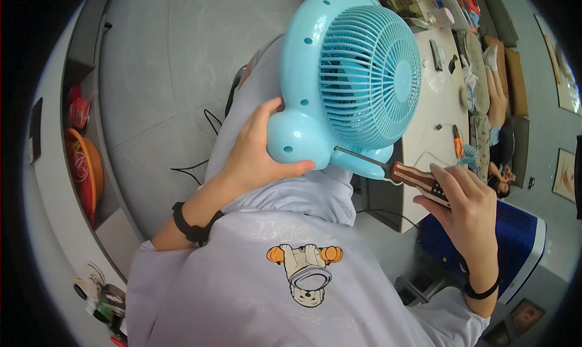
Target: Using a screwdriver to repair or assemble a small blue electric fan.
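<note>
A light-blue electric fan with a round slatted grille rests on my lap, its screw holes facing up. My left hand grips the rounded lobe at the fan's near left end, thumb across its front. In my right hand is a screwdriver with a red, white and dark star-patterned handle. Its thin metal shaft reaches left to the fan's housing, and the tip meets the blue plastic near the lobe. Whether the tip sits in a screw hole I cannot tell.
A white table stands to the right, with orange-handled pliers on it. Beyond, a person lies on a sofa. A dark-blue box is at the lower right. An orange basin sits in the left shelf. Black cable trails on the floor.
</note>
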